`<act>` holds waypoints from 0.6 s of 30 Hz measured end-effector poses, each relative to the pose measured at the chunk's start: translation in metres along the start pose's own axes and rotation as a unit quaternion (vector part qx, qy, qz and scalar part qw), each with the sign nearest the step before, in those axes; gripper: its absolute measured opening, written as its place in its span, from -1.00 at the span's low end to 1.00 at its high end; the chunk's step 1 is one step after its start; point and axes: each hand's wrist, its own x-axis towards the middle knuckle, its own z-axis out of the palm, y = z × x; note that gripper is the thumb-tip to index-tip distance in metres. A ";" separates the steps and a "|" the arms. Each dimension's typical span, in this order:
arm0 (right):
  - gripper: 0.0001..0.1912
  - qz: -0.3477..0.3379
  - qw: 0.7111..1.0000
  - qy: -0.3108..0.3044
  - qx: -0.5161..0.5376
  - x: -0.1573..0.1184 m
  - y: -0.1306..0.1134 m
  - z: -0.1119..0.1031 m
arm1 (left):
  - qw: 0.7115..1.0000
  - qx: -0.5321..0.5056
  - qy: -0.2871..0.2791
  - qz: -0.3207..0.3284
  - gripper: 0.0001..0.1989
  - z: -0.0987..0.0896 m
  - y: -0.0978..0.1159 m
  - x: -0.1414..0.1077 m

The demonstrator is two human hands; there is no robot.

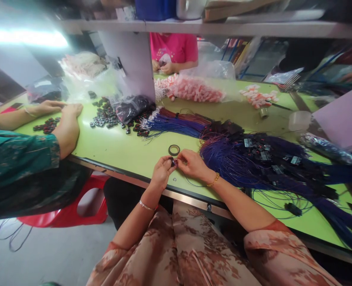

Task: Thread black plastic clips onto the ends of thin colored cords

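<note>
My left hand (pixel 161 171) pinches a small black plastic connector (pixel 173 162) just above the front part of the green table. Against it, the fingertips of my right hand (pixel 193 163) close on thin dark wires, whose ends are mostly hidden by the fingers. A loose wire (pixel 193 184) curves out below my right hand toward the wrist. Just beyond my fingers lies a roll of black tape (pixel 170 150). A small round metallic piece (pixel 174 179) rests near the table edge. Right of my hand spreads a heap of blue and purple wires (pixel 223 157) with black connectors.
At left, a co-worker's hands (pixel 70 113) rest by black connectors (pixel 46 125). More loose connectors (pixel 106 113) lie beyond. Pink-white pieces (pixel 199 89) are heaped behind the wire bundle (pixel 176 123), before another person (pixel 174 51). A shelf (pixel 176 27) crosses above; a red stool (pixel 97 198) stands below left.
</note>
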 end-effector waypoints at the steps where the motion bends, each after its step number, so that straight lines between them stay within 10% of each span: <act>1: -0.97 0.001 1.000 -0.001 -0.002 0.000 0.000 0.000 | 1.000 0.002 -0.001 0.002 -0.77 0.000 0.000 0.000; 18: -0.95 0.019 1.000 -0.015 -0.012 0.000 -0.001 0.002 | 0.997 0.065 0.011 0.032 -0.58 0.009 -0.005 -0.003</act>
